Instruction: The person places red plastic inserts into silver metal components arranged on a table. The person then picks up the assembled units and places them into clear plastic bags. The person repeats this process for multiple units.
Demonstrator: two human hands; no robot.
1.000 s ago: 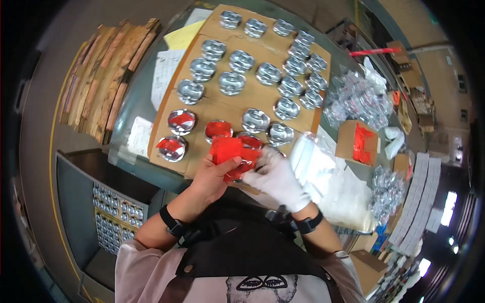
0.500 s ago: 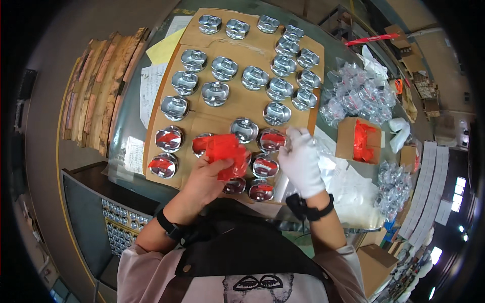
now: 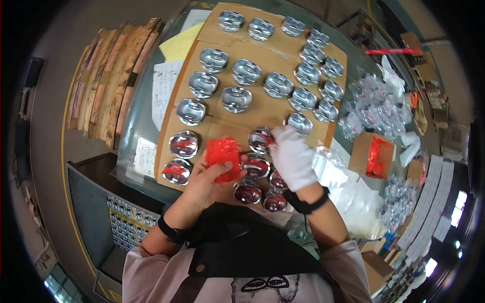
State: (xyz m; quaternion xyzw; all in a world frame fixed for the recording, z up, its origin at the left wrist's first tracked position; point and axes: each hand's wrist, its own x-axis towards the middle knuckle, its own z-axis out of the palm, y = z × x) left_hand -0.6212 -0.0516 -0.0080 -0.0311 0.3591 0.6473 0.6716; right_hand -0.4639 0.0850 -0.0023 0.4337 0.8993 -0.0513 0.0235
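My bare left hand [image 3: 208, 178] is closed on a stack of thin red plastic packets [image 3: 223, 154], thumb on top, held over the near part of the cardboard. My white-gloved right hand [image 3: 294, 160] is at the right edge of a shiny metal piston [image 3: 261, 140] with a red packet in its hollow. The gloved fingers are curled together; whatever they pinch is hidden. Nearby pistons, such as one at the near left [image 3: 177, 171] and one between my hands [image 3: 256, 165], also have red packets inside. Farther back, pistons such as this one [image 3: 236, 99] show bare metal hollows.
The pistons stand on a cardboard sheet [image 3: 222, 121] over a dark green table. On the right are a pile of clear-bagged parts [image 3: 376, 103] and a small carton [image 3: 357, 154] holding red packets. Wooden slats [image 3: 113, 81] lie at left, above a crate of more pistons [image 3: 129, 222].
A red packet now lies in the piston by my right hand, which was bare before. My right hand has moved in beside it. The whole view has shifted slightly.
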